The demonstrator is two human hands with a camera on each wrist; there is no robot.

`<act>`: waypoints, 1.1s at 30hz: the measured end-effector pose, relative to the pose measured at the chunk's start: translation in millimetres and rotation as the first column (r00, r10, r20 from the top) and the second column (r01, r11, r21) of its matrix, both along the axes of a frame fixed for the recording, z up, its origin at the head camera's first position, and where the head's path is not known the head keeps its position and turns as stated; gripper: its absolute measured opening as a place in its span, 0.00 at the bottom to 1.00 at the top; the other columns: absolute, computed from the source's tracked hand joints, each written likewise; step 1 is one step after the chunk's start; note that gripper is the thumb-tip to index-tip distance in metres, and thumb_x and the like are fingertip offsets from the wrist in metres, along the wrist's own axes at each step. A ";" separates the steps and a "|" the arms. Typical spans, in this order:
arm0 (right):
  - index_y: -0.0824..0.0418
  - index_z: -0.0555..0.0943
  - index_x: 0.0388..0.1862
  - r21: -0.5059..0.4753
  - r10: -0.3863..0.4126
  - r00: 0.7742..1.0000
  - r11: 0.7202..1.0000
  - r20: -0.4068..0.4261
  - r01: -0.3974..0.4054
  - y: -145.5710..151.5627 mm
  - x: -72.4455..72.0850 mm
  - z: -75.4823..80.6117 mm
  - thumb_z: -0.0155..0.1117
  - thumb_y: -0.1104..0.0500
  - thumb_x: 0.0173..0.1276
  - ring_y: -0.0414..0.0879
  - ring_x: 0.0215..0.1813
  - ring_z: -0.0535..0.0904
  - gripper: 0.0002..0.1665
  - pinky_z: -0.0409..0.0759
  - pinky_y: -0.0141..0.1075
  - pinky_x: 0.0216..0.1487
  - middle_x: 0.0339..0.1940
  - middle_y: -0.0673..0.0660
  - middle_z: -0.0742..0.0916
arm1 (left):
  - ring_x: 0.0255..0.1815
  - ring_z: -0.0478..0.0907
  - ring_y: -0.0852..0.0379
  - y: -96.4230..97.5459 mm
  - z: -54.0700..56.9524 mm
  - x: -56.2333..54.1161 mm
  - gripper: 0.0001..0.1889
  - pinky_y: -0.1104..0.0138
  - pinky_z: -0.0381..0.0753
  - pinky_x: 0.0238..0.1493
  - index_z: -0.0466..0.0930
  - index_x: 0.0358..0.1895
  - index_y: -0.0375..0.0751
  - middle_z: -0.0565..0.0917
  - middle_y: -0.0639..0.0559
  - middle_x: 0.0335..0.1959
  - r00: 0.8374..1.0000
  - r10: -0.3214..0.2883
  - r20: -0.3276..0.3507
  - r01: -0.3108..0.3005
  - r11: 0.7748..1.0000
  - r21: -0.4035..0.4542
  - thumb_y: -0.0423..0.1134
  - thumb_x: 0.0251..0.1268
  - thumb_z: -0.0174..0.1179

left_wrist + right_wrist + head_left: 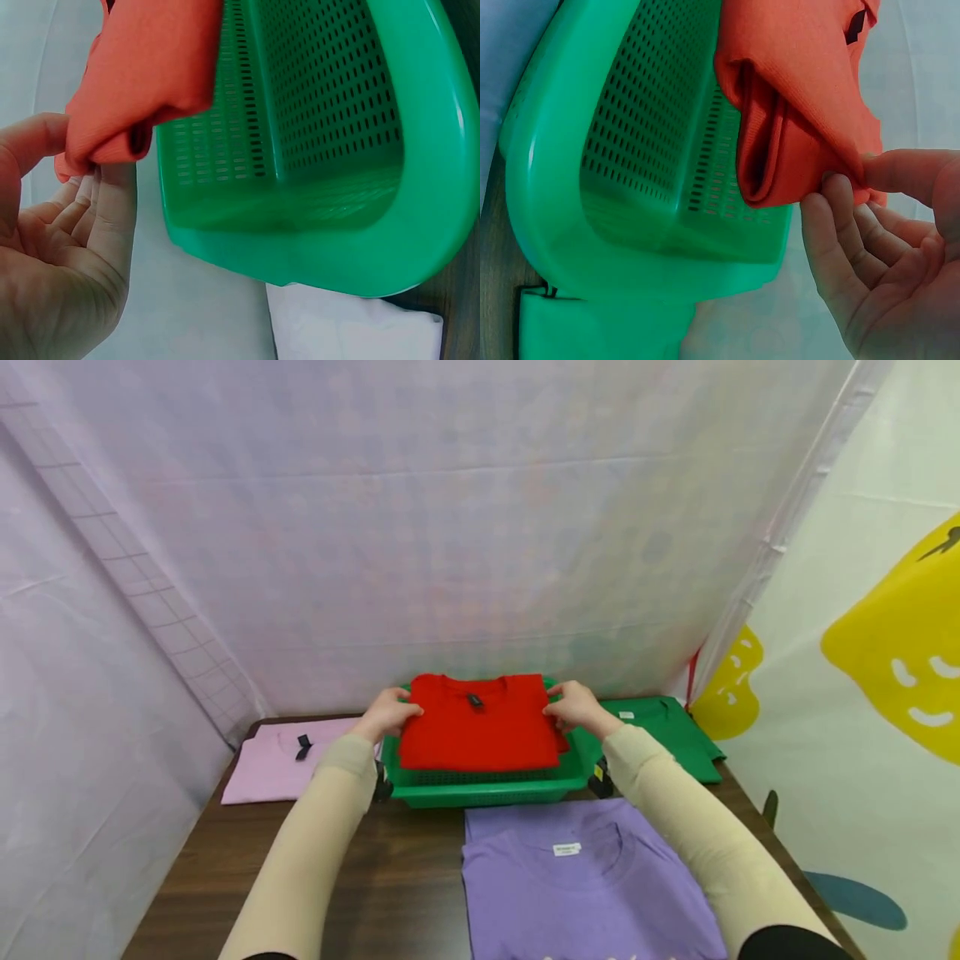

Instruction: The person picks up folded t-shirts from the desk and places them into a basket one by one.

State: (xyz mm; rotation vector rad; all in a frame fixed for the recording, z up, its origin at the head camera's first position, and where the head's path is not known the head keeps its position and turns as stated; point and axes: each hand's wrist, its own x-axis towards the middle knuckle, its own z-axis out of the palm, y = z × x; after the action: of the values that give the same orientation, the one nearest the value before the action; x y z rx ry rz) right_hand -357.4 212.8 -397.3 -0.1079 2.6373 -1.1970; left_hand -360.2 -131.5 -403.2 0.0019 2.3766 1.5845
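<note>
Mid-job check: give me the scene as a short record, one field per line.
left hand: pinches red shirt's left edge
right hand: pinches its right edge
red shirt: folded, held over green basket
left of basket: folded pink shirt
right of basket: folded green shirt
nearest wearer: purple shirt
surface: dark wooden table

Soft, even light fell over my green plastic basket, and the pale curtain behind it looked hazy. In front of the basket, the wooden table carried a dull sheen, my cream sleeves stretched with wide-angle distortion, and the white label blurred beyond reading. My wrist views looked cooler: highlights streaked the basket's rim, shade darkened its inside, and the red T-shirt above it looked orange.
</note>
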 end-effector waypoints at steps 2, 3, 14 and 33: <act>0.73 0.66 0.68 0.013 -0.002 1.000 1.000 -0.008 0.002 -1.4 0.8 -1.1 0.58 0.65 0.69 0.44 0.19 0.75 0.31 0.84 0.42 0.31 0.18 0.58 0.80 | 0.37 0.77 0.52 0.1 -1.6 -0.3 0.31 0.61 0.82 0.37 0.57 0.70 0.26 0.73 0.33 0.55 1.000 -0.004 -0.002 0.004 1.000 -0.020 0.34 0.68 0.56; 0.74 0.66 0.68 0.018 -0.001 1.000 1.000 -0.012 0.001 -2.6 1.8 -1.0 0.57 0.65 0.68 0.44 0.19 0.75 0.31 0.84 0.42 0.32 0.19 0.58 0.81 | 0.37 0.77 0.52 0.1 -2.1 -0.4 0.31 0.61 0.82 0.37 0.57 0.70 0.26 0.73 0.33 0.56 1.000 -0.005 -0.003 0.005 0.999 -0.031 0.34 0.68 0.56; 0.73 0.67 0.68 0.088 0.025 0.999 0.996 -0.039 -0.021 -10.1 1.8 -13.4 0.56 0.64 0.69 0.45 0.19 0.75 0.29 0.82 0.39 0.28 0.23 0.59 0.83 | 0.38 0.76 0.52 2.8 -12.7 -2.4 0.29 0.61 0.81 0.36 0.63 0.67 0.26 0.72 0.34 0.59 1.000 0.012 -0.026 -0.015 0.991 -0.134 0.35 0.65 0.57; 0.73 0.67 0.67 0.134 0.012 0.999 0.991 -0.040 -0.007 -11.3 -1.3 -26.0 0.54 0.65 0.69 0.45 0.20 0.75 0.28 0.81 0.38 0.24 0.20 0.59 0.81 | 0.48 0.78 0.43 18.9 -19.2 2.5 0.29 0.58 0.83 0.40 0.65 0.66 0.27 0.71 0.33 0.63 0.998 0.020 -0.060 -0.031 0.981 -0.193 0.35 0.63 0.58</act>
State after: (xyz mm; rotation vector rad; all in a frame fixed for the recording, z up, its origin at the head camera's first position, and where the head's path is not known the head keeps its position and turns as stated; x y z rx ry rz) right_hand -358.6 201.5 -423.3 -0.1216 2.7403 -1.0211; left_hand -357.6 -112.5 -422.5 -0.0233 2.5756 1.3746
